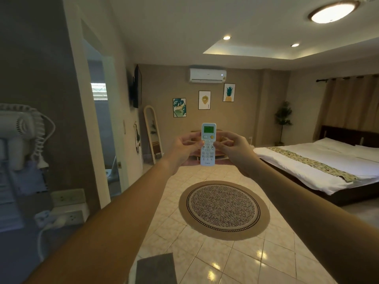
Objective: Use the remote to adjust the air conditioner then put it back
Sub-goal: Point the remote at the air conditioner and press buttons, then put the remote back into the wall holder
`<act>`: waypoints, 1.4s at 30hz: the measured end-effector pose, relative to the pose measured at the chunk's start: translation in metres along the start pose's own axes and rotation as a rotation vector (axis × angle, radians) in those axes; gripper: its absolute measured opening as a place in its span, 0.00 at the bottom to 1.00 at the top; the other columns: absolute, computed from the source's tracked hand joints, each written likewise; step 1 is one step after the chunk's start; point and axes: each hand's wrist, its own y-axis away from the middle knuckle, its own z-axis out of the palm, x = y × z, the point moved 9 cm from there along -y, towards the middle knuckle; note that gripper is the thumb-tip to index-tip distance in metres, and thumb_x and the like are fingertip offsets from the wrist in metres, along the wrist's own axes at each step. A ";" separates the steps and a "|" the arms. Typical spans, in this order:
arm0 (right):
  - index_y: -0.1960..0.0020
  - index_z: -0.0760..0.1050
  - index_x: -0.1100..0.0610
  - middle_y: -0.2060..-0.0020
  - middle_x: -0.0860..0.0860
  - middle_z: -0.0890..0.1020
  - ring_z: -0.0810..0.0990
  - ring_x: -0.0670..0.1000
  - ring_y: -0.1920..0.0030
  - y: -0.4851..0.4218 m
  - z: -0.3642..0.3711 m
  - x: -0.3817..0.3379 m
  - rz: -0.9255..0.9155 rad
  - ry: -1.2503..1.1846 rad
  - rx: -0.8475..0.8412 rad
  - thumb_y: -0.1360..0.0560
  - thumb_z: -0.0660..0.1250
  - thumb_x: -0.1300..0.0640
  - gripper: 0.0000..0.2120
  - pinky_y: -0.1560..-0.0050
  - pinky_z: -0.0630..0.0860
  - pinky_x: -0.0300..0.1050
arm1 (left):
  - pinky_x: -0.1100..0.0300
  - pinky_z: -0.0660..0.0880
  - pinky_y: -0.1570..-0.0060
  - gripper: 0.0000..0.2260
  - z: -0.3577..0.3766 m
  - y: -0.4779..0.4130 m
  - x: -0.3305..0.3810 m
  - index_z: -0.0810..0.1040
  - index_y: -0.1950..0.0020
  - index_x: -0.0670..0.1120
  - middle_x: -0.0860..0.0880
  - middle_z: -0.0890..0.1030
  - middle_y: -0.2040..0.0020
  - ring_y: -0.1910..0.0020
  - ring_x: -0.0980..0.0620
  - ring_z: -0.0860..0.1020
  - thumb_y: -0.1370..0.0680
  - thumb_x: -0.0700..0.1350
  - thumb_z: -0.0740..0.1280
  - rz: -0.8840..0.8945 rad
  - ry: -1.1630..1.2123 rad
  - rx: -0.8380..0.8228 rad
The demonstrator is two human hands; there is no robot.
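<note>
Head view — left hand [185, 149] fingers grip remote [208, 144] — right hand [231, 149] fingers curled beside it

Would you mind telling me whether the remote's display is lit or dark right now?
Lit. The remote, held upright in the left hand and right hand, shows a glowing green screen at its top; the readout is too small to read.

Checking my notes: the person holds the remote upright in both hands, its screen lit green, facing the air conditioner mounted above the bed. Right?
Not quite. The head view shows the air conditioner above three framed pictures on the far wall. The rest holds: both hands, left and right, hold the remote.
</note>
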 end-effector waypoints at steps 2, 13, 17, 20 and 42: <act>0.34 0.81 0.52 0.47 0.59 0.87 0.89 0.55 0.48 0.005 0.002 0.001 0.002 -0.009 -0.008 0.18 0.69 0.62 0.14 0.56 0.88 0.52 | 0.43 0.86 0.51 0.15 0.000 0.005 -0.002 0.83 0.33 0.52 0.44 0.86 0.42 0.46 0.45 0.87 0.19 0.40 0.72 -0.004 -0.005 0.014; 0.34 0.80 0.51 0.50 0.57 0.87 0.89 0.56 0.48 0.014 0.032 0.009 0.026 -0.031 -0.080 0.18 0.69 0.63 0.15 0.50 0.87 0.62 | 0.44 0.87 0.54 0.17 -0.027 0.031 -0.016 0.83 0.32 0.51 0.46 0.88 0.43 0.48 0.47 0.88 0.21 0.41 0.75 -0.028 -0.005 0.106; 0.34 0.80 0.51 0.53 0.55 0.89 0.89 0.55 0.48 0.012 0.058 0.012 0.019 -0.048 -0.134 0.18 0.69 0.64 0.16 0.52 0.88 0.58 | 0.43 0.87 0.53 0.18 -0.050 0.043 -0.017 0.83 0.32 0.52 0.47 0.88 0.44 0.48 0.46 0.88 0.21 0.41 0.75 -0.032 -0.034 0.143; 0.32 0.79 0.52 0.55 0.52 0.89 0.90 0.54 0.50 0.009 0.082 0.011 0.014 -0.058 -0.173 0.18 0.68 0.64 0.16 0.54 0.88 0.55 | 0.45 0.87 0.55 0.18 -0.074 0.053 -0.017 0.83 0.32 0.52 0.47 0.88 0.45 0.48 0.46 0.88 0.21 0.41 0.75 -0.036 -0.050 0.177; 0.29 0.77 0.52 0.46 0.57 0.85 0.88 0.56 0.47 0.002 0.352 -0.013 -0.076 -0.042 -0.364 0.17 0.68 0.61 0.17 0.49 0.87 0.57 | 0.38 0.85 0.49 0.15 -0.324 0.151 -0.008 0.85 0.35 0.51 0.43 0.86 0.41 0.47 0.43 0.88 0.21 0.43 0.75 -0.059 -0.091 0.394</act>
